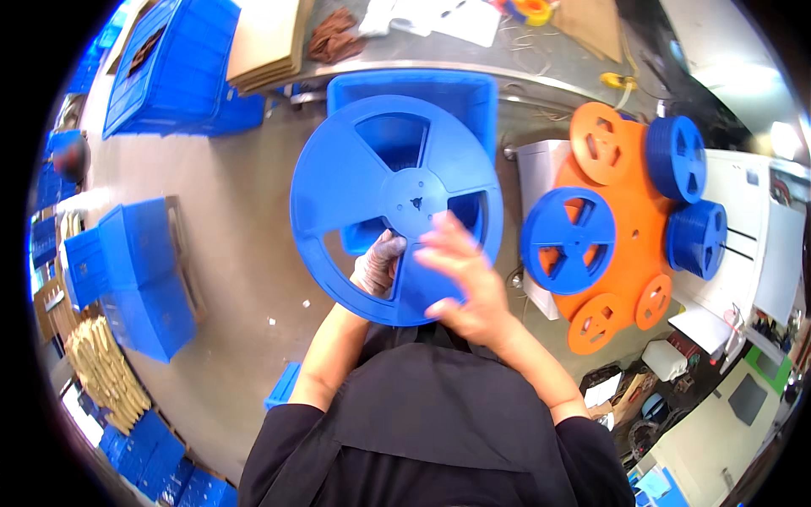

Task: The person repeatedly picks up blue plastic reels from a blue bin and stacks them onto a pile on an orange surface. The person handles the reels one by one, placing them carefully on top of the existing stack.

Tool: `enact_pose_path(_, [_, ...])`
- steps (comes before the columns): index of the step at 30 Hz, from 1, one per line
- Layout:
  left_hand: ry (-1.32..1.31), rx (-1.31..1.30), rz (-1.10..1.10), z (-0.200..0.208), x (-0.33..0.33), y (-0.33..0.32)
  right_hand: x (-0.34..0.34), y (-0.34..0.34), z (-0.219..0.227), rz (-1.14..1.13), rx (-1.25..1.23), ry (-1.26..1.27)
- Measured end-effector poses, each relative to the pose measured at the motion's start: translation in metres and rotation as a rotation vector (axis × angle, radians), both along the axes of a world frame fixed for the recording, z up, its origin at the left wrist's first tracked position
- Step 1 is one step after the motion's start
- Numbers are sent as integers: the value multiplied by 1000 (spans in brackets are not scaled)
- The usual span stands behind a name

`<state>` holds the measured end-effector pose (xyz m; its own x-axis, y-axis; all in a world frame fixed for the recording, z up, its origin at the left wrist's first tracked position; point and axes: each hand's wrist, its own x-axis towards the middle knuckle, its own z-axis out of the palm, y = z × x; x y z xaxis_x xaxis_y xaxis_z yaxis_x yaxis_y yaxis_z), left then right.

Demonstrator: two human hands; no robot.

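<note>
A large blue plastic reel [342, 186] with wide cut-out windows and a round hub is held up in front of my body, its flat face toward me. My left hand [378, 264], in a pale thin glove, reaches through the lower left window and grips the reel near the hub. Over the reel's lower right part hovers my right hand [466, 283], a little blurred, with fingers spread and nothing in them. Whether it touches the reel I cannot tell. Behind the reel stands a blue plastic bin [460, 89], partly hidden by it.
At right, an orange plate [638, 279] carries stacks of blue reels [676, 160] and a single blue reel [574, 241]. A metal workbench [515, 55] with cardboard [263, 38] and a brown cloth [335, 35] spans the far side. Blue crates [144, 270] stand on the floor at left.
</note>
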<state>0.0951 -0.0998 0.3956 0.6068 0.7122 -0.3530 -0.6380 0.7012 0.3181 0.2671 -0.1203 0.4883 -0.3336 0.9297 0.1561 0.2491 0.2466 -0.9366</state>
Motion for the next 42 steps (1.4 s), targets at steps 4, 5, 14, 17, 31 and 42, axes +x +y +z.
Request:
enact_pose_path(4, [-191, -175, 20, -42, -68, -3, -8, 16, -68, -727, -265, 582])
enact_pose_path(5, [-231, -219, 25, -53, -79, 0, -4, 19, -90, -847, -308, 535])
enact_pose_path(14, [167, -361, 94, -97, -130, 21, -1, -2, -351, -937, -1051, 165])
enact_pose_path(17, [294, -340, 111, -133, -153, -2, 7, 3, -431, -939, -1069, -14])
enact_pose_path(31, [197, -352, 11, -218, -107, 35, 25, 45, -543, -1159, -573, -775])
enact_pose_path(42, [673, 182, -703, -362, 94, 113, -44, -18, -572, -756, -479, -621])
